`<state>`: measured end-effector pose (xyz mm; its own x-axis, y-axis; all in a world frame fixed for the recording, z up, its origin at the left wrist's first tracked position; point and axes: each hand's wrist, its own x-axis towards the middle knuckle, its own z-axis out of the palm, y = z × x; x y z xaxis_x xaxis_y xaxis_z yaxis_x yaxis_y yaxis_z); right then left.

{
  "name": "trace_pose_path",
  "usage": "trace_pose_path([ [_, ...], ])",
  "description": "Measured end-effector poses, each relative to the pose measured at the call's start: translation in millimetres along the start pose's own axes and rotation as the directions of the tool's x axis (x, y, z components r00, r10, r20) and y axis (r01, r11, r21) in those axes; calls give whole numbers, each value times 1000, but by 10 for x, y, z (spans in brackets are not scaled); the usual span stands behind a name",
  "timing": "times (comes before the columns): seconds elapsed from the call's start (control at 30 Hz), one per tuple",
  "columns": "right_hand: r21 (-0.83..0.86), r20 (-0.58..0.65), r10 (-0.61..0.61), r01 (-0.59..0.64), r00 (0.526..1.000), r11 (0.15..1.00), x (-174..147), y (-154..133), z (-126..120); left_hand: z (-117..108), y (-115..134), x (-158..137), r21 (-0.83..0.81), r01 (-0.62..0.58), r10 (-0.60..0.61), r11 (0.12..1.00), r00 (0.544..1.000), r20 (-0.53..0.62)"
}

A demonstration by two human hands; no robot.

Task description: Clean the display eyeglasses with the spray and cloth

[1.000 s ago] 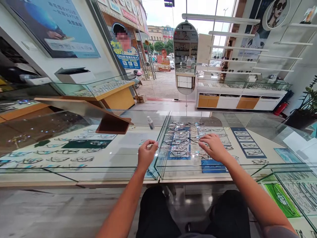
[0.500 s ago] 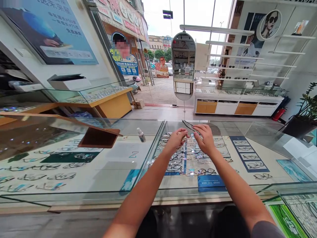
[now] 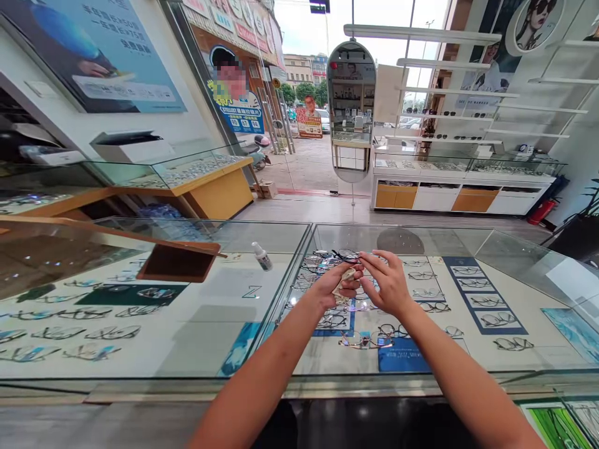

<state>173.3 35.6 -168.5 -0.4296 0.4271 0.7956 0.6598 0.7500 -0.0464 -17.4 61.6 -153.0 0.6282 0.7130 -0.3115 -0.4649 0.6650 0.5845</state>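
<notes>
Faced a broad glass display counter (image 3: 206, 315), spanning the foreground and set with rows of spectacles (image 3: 112, 333) on both sides of a glass divider (image 3: 290, 274). Included beyond it, to the left, a second counter (image 3: 219, 190) with a yellow wood front; to the right, a white cabinet (image 3: 433, 198) with some wood-coloured panels; between the two, an upright oval mirror (image 3: 352, 112). Had a tilted brown-edged panel (image 3: 178, 265) at the left part of the near counter. Bore, in the right section, a dark-blue strip (image 3: 476, 285) carrying four pairs of spectacles (image 3: 486, 301) in a column.

Showed the right hand (image 3: 388, 284) above the right section, partly open, with fingers extended leftward and fingertips at one end of the dark-rimmed spectacles (image 3: 347, 255); could not tell a light touch from a pinch there. Showed the left hand (image 3: 331, 285) just beside it, with fingers curled around a pale, crumpled piece (image 3: 345, 279). Included a blue card (image 3: 405, 357) nearer the front edge and, in the left section, a white spray bottle (image 3: 262, 257). Had the dark-rimmed spectacles raised above the counter, just over the left fingers.
</notes>
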Motion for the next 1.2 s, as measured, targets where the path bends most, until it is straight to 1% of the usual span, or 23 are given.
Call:
trace_pose_path([
  [0.07, -15, -28, -41, 41, 999, 999, 0, -22, -18, -7, -3, -10, 12, -16, 16, 1000, 999, 28],
  [0.1, -20, -44, -54, 53, 998, 998, -1, -37, -31, -10, -7, -15, 46, -45, 44, 998, 998, 39],
  [0.17, -17, -94, -45, 43, 995, 999, -2, -69, -58, -13, -19, -26, 173, -137, 132, 975, 990, 40],
  [0.2, -2, -134, -9, 9, 991, 1000, 0, -82, -70, -13, -25, -32, 260, -191, 193, 946, 981, 19],
  [0.23, 30, -174, 52, -47, 983, 998, 5, -90, -79, -12, -31, -38, 360, -240, 263, 902, 965, -16],
  [0.27, 86, -199, 136, -121, 970, 989, 13, -91, -85, -9, -36, -43, 466, -274, 336, 842, 940, -54],
  [0.3, 166, -198, 237, -206, 951, 964, 24, -83, -87, -5, -42, -48, 568, -294, 407, 769, 910, -80],
  [0.33, 265, -159, 344, -295, 926, 918, 38, -68, -83, 0, -47, -52, 658, -308, 475, 687, 876, -85],
  [0.37, 370, -85, 444, -386, 892, 845, 54, -45, -76, 5, -53, -54, 729, -325, 534, 602, 843, -66],
  [0.4, 469, 14, 526, -470, 850, 748, 70, -17, -64, 10, -60, -55, 780, -343, 580, 523, 814, -31],
  [0.43, 552, 117, 583, -541, 804, 635, 85, 12, -51, 14, -69, -54, 814, -362, 614, 454, 790, 9],
  [0.5, 660, 290, 637, -631, 715, 408, 109, 64, -24, 22, -87, -52, 850, -387, 656, 358, 752, 66],
  [0.53, 688, 348, 643, -652, 682, 319, 117, 83, -14, 24, -95, -51, 861, -387, 667, 328, 741, 79],
  [0.57, 706, 387, 643, -661, 661, 254, 123, 95, -6, 27, -103, -52, 871, -384, 673, 307, 735, 87],
  [0.6, 717, 412, 641, -664, 648, 211, 128, 101, -1, 29, -108, -54, 877, -381, 675, 293, 732, 92],
  [0.67, 723, 442, 638, -671, 631, 163, 134, 101, 2, 32, -114, -61, 881, -380, 673, 283, 733, 101],
  [0.77, 723, 477, 620, -679, 623, 126, 137, 91, 4, 33, -114, -72, 881, -376, 662, 287, 743, 102],
  [0.83, 725, 495, 612, -681, 617, 100, 135, 90, 12, 27, -112, -73, 879, -377, 665, 291, 741, 98],
  [0.97, 725, 526, 610, -687, 593, 43, 122, 116, 37, 18, -109, -66, 872, -384, 686, 305, 724, 79],
  [1.1, 727, 535, 610, -686, 584, 18, 109, 153, 52, 31, -104, -57, 857, -396, 708, 330, 705, 53],
  [1.2, 744, 551, 606, -667, 574, -46, 103, 166, 56, 36, -96, -48, 853, -395, 717, 341, 696, 36],
])
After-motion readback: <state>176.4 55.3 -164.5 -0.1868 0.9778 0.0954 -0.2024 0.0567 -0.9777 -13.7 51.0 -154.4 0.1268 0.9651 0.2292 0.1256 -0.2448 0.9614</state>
